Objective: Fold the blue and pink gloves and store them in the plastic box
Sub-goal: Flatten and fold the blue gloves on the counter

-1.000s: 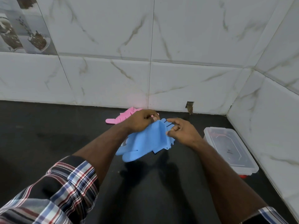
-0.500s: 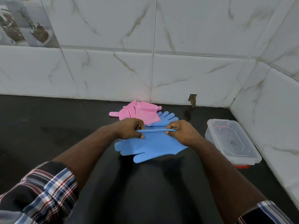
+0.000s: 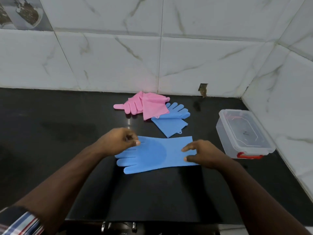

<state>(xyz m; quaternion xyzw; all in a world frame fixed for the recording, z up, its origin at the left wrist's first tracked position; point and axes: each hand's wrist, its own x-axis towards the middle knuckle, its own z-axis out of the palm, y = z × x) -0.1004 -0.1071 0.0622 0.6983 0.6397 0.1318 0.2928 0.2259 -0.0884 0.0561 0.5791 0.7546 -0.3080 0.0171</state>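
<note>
The near blue glove (image 3: 157, 154) lies flat on the dark surface (image 3: 50, 133), fingers pointing left, cuff to the right. The left hand (image 3: 118, 141) hovers at its finger end with curled fingers; whether it pinches the glove cannot be told. The right hand (image 3: 201, 154) rests on the cuff, fingers loosely extended (nothing gripped). Beyond this glove lie a second blue glove (image 3: 171, 123) and the pink gloves (image 3: 145, 106), overlapping. The plastic box (image 3: 243, 133), lid on, stands right of the near blue glove.
</note>
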